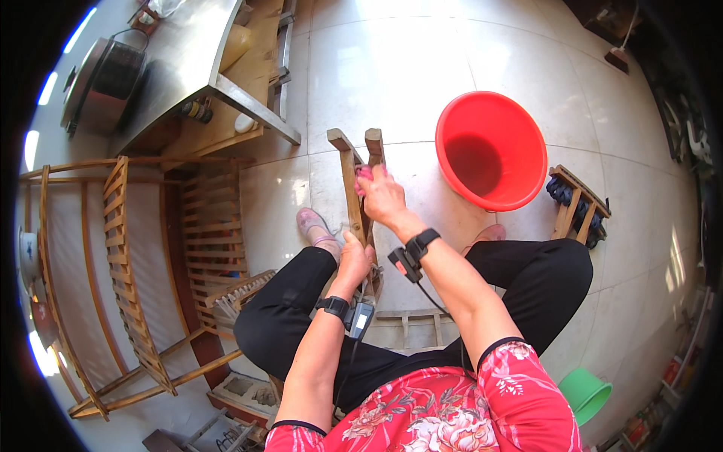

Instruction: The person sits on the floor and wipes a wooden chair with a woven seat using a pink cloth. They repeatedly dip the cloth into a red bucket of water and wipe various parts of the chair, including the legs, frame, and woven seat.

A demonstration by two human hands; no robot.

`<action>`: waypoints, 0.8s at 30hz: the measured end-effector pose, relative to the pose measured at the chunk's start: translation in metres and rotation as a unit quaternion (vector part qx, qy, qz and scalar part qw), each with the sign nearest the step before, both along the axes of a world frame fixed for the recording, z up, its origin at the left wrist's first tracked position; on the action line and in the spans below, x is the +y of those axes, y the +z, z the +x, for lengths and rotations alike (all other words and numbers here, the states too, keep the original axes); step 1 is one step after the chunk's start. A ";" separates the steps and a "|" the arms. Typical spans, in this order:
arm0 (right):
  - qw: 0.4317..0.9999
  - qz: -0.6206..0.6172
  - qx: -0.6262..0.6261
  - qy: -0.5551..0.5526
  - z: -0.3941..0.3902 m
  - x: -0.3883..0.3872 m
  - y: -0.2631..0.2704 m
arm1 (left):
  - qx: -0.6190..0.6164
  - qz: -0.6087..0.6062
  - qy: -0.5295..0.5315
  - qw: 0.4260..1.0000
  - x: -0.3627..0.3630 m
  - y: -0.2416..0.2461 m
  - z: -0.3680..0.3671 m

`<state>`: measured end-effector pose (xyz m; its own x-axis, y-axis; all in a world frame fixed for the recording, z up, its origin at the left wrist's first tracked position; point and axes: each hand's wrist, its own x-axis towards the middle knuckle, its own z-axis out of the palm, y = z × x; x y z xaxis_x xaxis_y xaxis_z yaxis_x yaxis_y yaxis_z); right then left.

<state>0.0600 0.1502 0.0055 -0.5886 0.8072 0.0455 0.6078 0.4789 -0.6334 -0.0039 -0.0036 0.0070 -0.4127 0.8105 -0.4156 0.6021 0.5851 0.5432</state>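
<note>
Between my knees is a wooden frame (349,181) with two long bars pointing away from me, likely part of a small stool. My left hand (354,261) grips its near part. My right hand (386,199) is closed around a crumpled pink cloth (363,179), pressed against the bars near their far ends. Beyond my right hand, to the right, a red plastic bucket (490,151) stands on the tiled floor, with dark liquid at its bottom. A device is strapped to each of my wrists.
Right of the bucket is a small folding stool (579,206) with dark blue webbing. A green basin (584,394) lies behind at right. Slatted wooden racks (121,254) fill the left side. A metal table (169,62) holding a large cooker (104,85) stands at upper left.
</note>
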 end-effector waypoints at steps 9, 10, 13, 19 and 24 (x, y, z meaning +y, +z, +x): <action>0.989 -0.108 -0.031 0.092 0.061 -0.059 0.023 | -0.014 0.022 0.000 1.000 0.001 0.005 0.000; 0.992 -0.102 -0.034 0.065 0.063 -0.053 0.026 | -0.017 0.012 0.004 1.000 0.001 0.004 -0.001; 0.996 0.006 0.081 -0.046 0.049 -0.028 0.033 | -0.018 -0.004 0.008 1.000 0.000 0.004 -0.002; 0.986 -0.077 -0.138 0.054 -0.001 0.009 0.041 | -0.050 -0.005 0.011 0.999 0.002 -0.002 -0.007; 0.957 -0.128 -0.229 0.125 -0.008 0.034 0.049 | -0.027 -0.007 0.001 1.000 0.002 -0.002 -0.005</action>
